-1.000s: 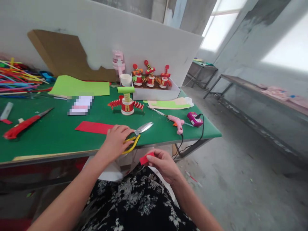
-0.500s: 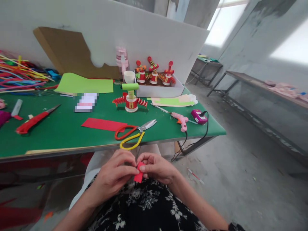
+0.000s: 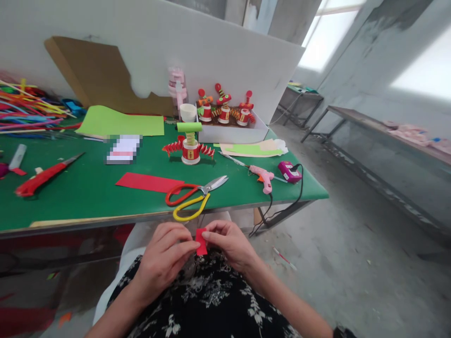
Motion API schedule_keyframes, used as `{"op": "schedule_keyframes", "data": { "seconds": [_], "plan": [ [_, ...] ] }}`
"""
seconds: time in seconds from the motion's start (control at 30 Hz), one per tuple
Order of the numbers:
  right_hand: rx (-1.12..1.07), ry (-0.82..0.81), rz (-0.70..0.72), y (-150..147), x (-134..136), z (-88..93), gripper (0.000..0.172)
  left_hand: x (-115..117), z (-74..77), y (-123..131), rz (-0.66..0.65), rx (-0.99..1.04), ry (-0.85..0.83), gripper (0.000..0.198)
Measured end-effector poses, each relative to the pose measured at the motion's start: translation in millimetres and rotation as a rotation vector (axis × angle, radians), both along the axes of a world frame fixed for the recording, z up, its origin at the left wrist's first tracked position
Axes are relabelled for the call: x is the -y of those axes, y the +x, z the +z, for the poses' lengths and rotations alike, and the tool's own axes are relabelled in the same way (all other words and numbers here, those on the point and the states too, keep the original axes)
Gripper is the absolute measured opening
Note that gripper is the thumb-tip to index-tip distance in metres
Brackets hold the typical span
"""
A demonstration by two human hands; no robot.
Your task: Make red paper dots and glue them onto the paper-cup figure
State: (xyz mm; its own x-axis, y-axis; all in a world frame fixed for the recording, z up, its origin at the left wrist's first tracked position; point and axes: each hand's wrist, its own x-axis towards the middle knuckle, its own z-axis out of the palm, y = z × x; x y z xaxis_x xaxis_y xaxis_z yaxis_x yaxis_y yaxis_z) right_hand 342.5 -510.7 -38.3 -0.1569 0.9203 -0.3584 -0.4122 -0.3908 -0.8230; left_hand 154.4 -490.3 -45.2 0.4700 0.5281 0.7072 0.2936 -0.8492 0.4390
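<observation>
A small red paper piece [image 3: 201, 242] is held above my lap, just off the table's front edge. My left hand [image 3: 168, 251] pinches its left side between thumb and fingers. On its right side, my right hand [image 3: 227, 241] grips it with the thumb on the face turned to me. Scissors [image 3: 197, 193] with one red and one yellow handle lie beyond my hands, blades slightly apart. Their red handle overlaps a longer red paper strip [image 3: 148, 182]. Behind them stands a paper-cup figure [image 3: 190, 151] with folded red arms and a green roll on top.
A pink glue gun [image 3: 261, 177] with its cord lies right, beside a purple box [image 3: 289, 172]. A white box [image 3: 232, 135] holds several finished figures. Left are a red-handled knife [image 3: 45, 179], green paper [image 3: 121, 125] and pipe cleaners [image 3: 31, 110]. A board [image 3: 151, 42] stands behind.
The red paper has risen a little and turned its flat face more toward me. My fingers have shifted to its two sides. The whole view has moved slightly.
</observation>
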Motion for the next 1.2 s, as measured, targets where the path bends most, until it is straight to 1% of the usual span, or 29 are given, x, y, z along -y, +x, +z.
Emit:
{"op": "schedule_keyframes", "data": {
  "seconds": [0.13,0.3,0.4,0.5,0.6,0.73,0.87,1.03,1.13,1.2],
  "plan": [
    [0.120,0.104,0.009,0.9,1.1,1.0,0.033,4.3,0.4,5.2,0.015,0.109,-0.338,0.013],
    [0.260,0.191,0.045,2.2,3.0,2.2,0.031,9.4,1.2,11.9,0.054,0.267,-0.705,0.008],
    [0.310,0.226,0.055,2.4,4.4,3.6,0.028,10.6,3.9,14.5,0.110,0.327,-0.867,0.009],
    [0.331,0.246,0.068,2.7,5.8,3.7,0.025,10.5,6.5,16.4,0.152,0.359,-0.979,0.012],
    [0.352,0.267,0.083,3.3,7.1,3.6,0.022,10.8,8.0,17.9,0.182,0.372,-1.060,0.016],
    [0.381,0.292,0.101,4.5,8.1,6.4,0.020,12.0,10.8,19.5,0.206,0.376,-1.121,0.019],
    [0.411,0.304,0.109,4.4,8.7,8.4,0.021,11.9,13.7,20.2,0.219,0.361,-1.146,0.022],
    [0.483,0.322,0.082,1.0,9.2,4.7,0.019,12.6,11.0,21.3,0.219,0.352,-1.167,0.024],
    [0.475,0.299,0.060,0.5,8.3,2.1,0.021,13.0,10.5,22.1,0.228,0.350,-1.180,0.025],
    [0.449,0.266,0.056,1.2,7.5,1.2,0.024,12.1,13.0,21.5,0.210,0.356,-1.205,0.026]
  ]
}}
